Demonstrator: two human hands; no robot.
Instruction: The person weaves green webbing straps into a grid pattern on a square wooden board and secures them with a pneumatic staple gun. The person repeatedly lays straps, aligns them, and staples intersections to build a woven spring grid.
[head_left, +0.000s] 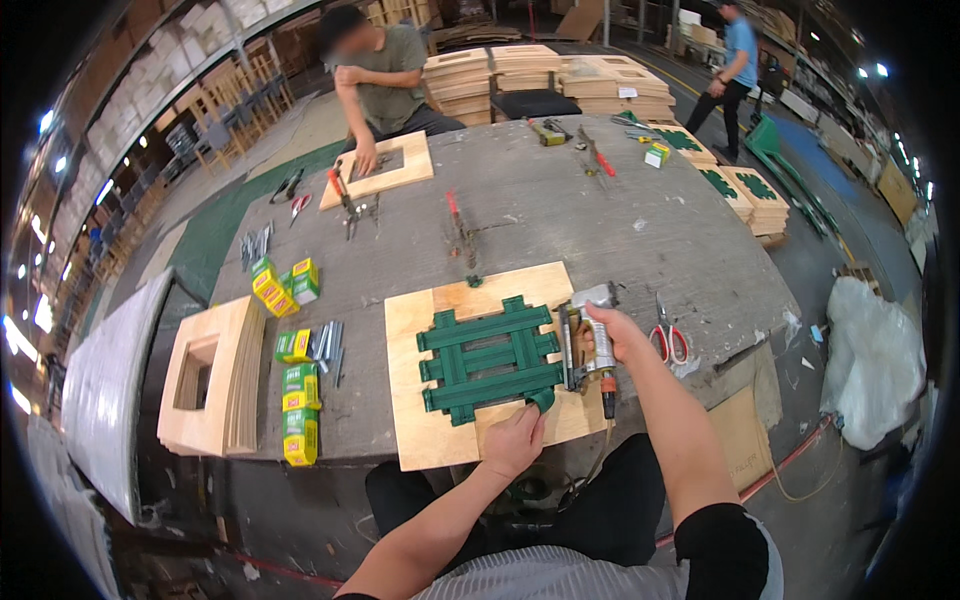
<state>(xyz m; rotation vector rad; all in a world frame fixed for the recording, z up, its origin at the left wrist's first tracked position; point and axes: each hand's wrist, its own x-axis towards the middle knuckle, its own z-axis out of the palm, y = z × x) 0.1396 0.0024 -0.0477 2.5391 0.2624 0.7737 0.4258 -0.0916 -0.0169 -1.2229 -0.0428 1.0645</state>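
A square wooden panel (415,440) lies at the table's near edge. Across its middle, green webbing straps (485,355) cross each other in a woven lattice. My left hand (514,440) is closed at the panel's lower right, pinching the loose end of a green strap (541,398). In my right hand (624,334) is a silver air staple gun (601,350), gripped by its body. Its nose stands beside the right ends of the straps; I cannot tell whether it touches the wood. A thin air hose runs down from it toward my lap.
Red-handled scissors (668,343) lie right of the staple gun. To the left are yellow-green boxes (300,388), loose staple strips (328,343) and stacked wooden frames (205,385). Red-handled pliers (459,228) lie beyond the panel. Across the table (560,220) a person (385,85) touches another frame (410,170).
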